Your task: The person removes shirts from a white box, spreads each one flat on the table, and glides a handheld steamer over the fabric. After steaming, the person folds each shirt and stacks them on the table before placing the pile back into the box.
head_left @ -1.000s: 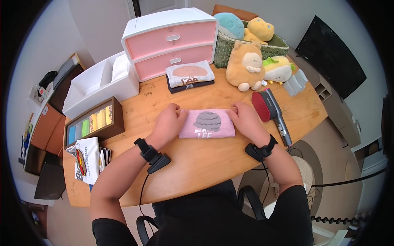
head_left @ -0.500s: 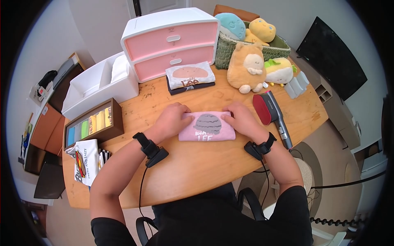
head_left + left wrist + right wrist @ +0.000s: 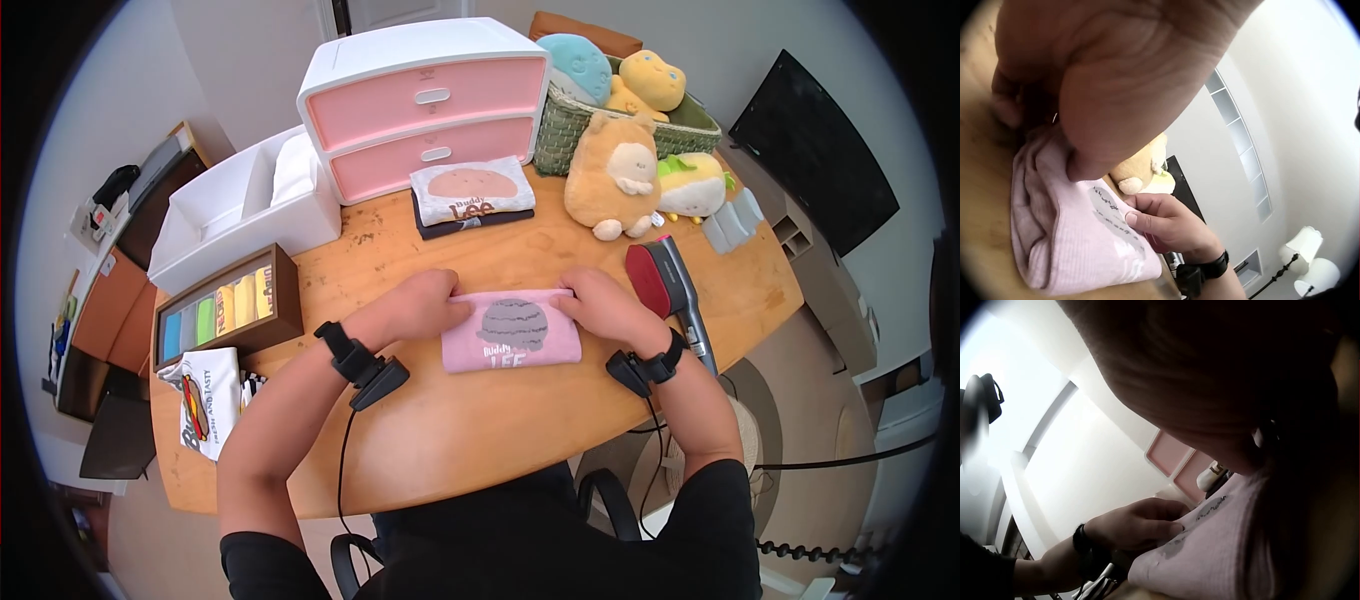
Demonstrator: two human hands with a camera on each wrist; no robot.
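A folded pink T-shirt (image 3: pixel 512 340) with a grey burger-like print and white lettering lies in front of the person. My left hand (image 3: pixel 428 303) pinches its far left corner, thumb on top and fingers behind. At the far right corner, my right hand (image 3: pixel 603 303) grips the fabric in the same way. The left wrist view shows the layered folds of the shirt (image 3: pixel 1079 231) along its side, under the left hand (image 3: pixel 1116 81). In the right wrist view, the right hand (image 3: pixel 1185 381) is dark, and its fingertips are mostly hidden.
Behind are a folded grey T-shirt (image 3: pixel 472 190) on a dark one, pink-fronted drawers (image 3: pixel 425 100) and plush toys (image 3: pixel 612 180) by a green basket (image 3: pixel 565 125). A red-headed grey handheld device (image 3: pixel 680 290) lies right. A brown box (image 3: pixel 285 300) of rolled clothes and a white T-shirt (image 3: pixel 212 400) lie left.
Both thumbs have come from the shirt's sides onto its far corners, and the hands now grip them. The shirt has shifted slightly toward the person. The head view has also shifted a little.
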